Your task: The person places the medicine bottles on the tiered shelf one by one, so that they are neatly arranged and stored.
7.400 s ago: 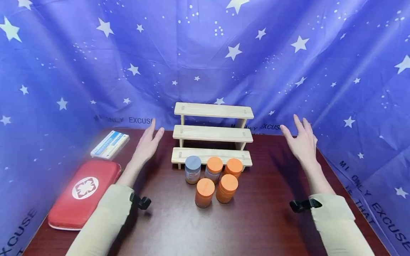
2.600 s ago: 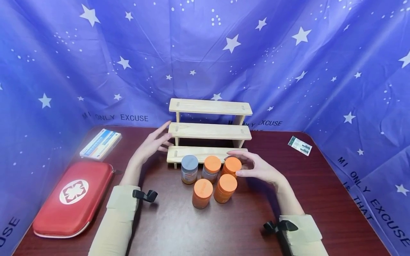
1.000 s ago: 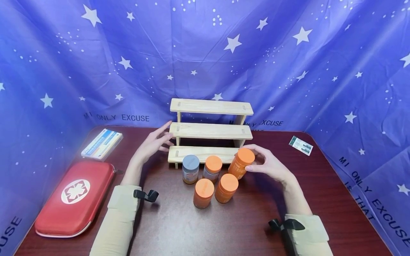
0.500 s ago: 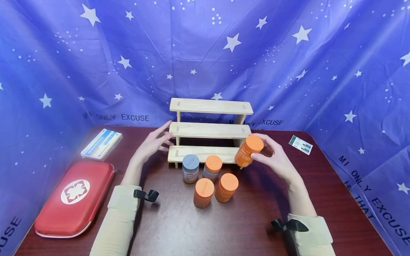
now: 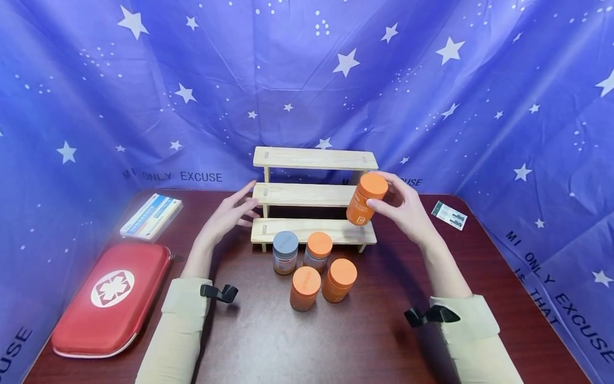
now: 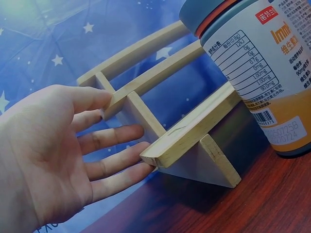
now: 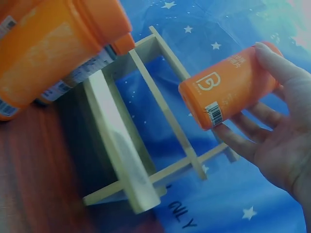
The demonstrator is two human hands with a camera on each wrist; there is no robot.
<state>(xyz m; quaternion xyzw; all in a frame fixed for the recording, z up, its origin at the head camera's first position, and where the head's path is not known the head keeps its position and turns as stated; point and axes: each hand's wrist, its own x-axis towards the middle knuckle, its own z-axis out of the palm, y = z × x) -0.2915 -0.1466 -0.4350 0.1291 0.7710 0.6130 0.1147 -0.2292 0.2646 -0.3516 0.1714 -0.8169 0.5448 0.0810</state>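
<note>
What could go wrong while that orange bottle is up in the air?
The right hand is holding the orange bottle in the air, so it might slip and drop. The wooden rack has no raised edges, so the bottle could tip off if set too near the front. The left hand touches the rack's end; a push might shift it.

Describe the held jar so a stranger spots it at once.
Find the wooden rack at the back of the table. Near its right end, the right hand holds an orange jar. It is the only jar off the table.
</note>
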